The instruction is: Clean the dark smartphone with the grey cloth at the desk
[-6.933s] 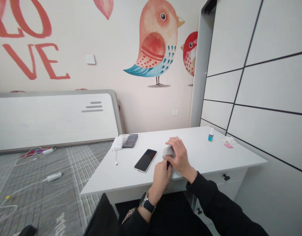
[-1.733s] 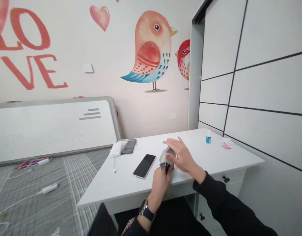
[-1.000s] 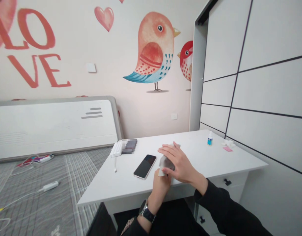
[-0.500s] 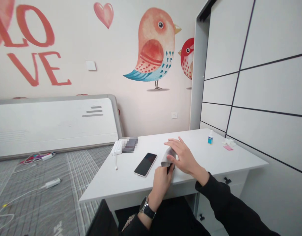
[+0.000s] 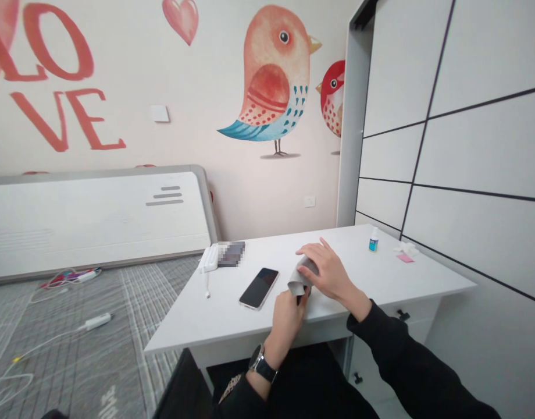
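Above the front edge of the white desk, my left hand, with a watch on its wrist, is closed round a small dark object. A grey cloth drapes over that object and hides most of it, so I cannot make out its kind. My right hand curves over the cloth from the right, thumb on the near side and fingers on the far side, gripping it. To the left of both hands a smartphone lies flat, its dark screen facing up.
A white power strip with its cable and a blurred dark item lie at the desk's back left. Towards the back right are a small bottle, a pink piece and crumpled white material. A wardrobe borders the right.
My right hand has shifted slightly on the cloth, its fingers more curled over it, and the cloth's lower edge hangs differently. The camera view has moved a little.
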The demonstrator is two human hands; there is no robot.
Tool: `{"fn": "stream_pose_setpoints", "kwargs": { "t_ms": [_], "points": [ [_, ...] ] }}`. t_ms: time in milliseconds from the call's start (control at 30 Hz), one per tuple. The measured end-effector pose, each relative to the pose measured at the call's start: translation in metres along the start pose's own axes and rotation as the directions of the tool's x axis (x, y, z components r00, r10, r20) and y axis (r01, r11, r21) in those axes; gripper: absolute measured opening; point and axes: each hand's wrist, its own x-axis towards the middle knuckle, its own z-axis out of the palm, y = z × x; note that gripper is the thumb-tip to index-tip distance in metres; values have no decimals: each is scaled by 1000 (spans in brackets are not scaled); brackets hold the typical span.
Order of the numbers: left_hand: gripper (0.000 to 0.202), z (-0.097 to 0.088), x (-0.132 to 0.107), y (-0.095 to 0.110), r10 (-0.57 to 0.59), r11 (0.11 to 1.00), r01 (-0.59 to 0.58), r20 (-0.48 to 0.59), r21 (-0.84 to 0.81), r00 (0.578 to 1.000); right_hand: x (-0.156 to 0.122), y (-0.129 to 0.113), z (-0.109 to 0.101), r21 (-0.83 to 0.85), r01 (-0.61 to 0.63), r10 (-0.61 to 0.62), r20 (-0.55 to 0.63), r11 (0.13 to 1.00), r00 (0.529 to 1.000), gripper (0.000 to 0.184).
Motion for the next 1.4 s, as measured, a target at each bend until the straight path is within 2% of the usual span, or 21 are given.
{"fn": "stream_pose_setpoints", "kwargs": {
  "t_ms": [133,267,367,467,533,667,867,967,1100,1267,1400],
  "points": [
    [32,-6,0,7,-58,990,43,104,136,993,-1,3,8,65,-88,96,-126,994,987,31],
    [22,-9,-2,10,-9,983,-23,167,184,986,-14,5,15,143,-107,141,-257,984,956,29],
    [20,-11,-2,9,61,992,-80,192,97,980,-29,13,18,204,-127,187,-310,971,932,32],
    [33,-13,1,6,149,988,-140,177,-64,973,-45,27,27,319,-216,329,-360,923,873,40],
    [40,-13,2,4,192,978,-172,177,-119,965,-54,35,33,371,-273,411,-372,888,832,42],
    [43,-15,-1,1,218,973,-197,208,-117,954,-67,49,39,410,-373,518,-336,832,786,47],
    [45,-24,-12,1,234,972,-216,261,-95,937,-72,73,43,350,-533,631,-294,770,718,61],
    [44,-24,-15,0,228,973,-231,277,-25,933,-73,84,44,264,-584,638,-236,768,733,66],
    [46,-17,-18,1,169,973,-206,288,103,943,-78,82,41,130,-582,595,-133,803,792,68],
    [64,-8,-22,1,138,944,-216,294,251,946,-87,50,43,-19,-456,456,15,890,890,51],
    [79,-7,-23,0,103,954,-172,269,247,958,-91,22,48,-170,-296,319,127,940,939,47]
  ]
}}
